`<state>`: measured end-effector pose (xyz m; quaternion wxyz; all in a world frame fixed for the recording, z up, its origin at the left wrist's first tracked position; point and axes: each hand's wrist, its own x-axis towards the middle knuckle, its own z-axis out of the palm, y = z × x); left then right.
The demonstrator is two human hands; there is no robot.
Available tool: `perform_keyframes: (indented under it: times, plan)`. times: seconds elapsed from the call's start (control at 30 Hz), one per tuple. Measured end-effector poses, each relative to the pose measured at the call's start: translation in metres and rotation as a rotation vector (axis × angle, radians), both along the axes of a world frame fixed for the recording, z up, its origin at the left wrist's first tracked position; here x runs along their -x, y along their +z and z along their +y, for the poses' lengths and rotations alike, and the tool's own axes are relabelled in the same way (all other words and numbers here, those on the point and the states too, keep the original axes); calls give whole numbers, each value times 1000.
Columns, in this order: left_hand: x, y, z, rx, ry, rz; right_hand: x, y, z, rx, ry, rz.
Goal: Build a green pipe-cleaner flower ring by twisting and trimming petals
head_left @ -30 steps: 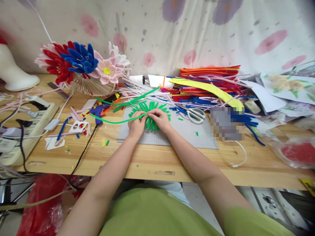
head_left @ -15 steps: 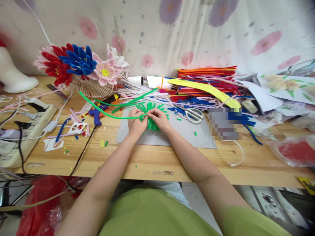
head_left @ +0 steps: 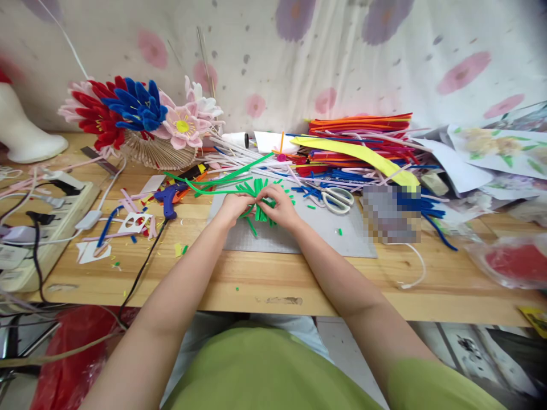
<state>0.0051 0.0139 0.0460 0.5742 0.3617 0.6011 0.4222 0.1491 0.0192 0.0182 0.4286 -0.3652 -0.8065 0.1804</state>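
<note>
brt, soft lt w/ edges stretched & blurry.

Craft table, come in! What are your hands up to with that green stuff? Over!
Left hand and right hand close together, pinching green bundle. Bundle above gray mat, strands sticking out. Scissors off right, seemingly clear of the hands.

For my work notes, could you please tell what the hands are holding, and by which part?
The left hand and right hand hold the green bundle with fingertips near its middle; which strands each pinches cannot be told.
</note>
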Motion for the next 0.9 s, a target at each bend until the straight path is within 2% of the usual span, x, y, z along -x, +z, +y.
perform_keyframes:
  times: [0.1,0.23,0.37,0.57,0.77,0.9]
  plan:
    - [3,-4,4,-12,-61,95,-1,9,-3,-79,57,-138]
    - [6,-14,5,19,-168,169,4,16,-11,-149,214,-413]
    - [10,-20,4,11,-105,189,11,11,-14,-203,238,-563]
    - [12,-23,5,30,-84,-5,10,-1,-9,-225,175,-594]
    - [11,-29,5,8,-34,-62,9,-5,-10,-264,153,-632]
    - [14,-31,7,-4,2,-69,9,-5,-12,-217,166,-580]
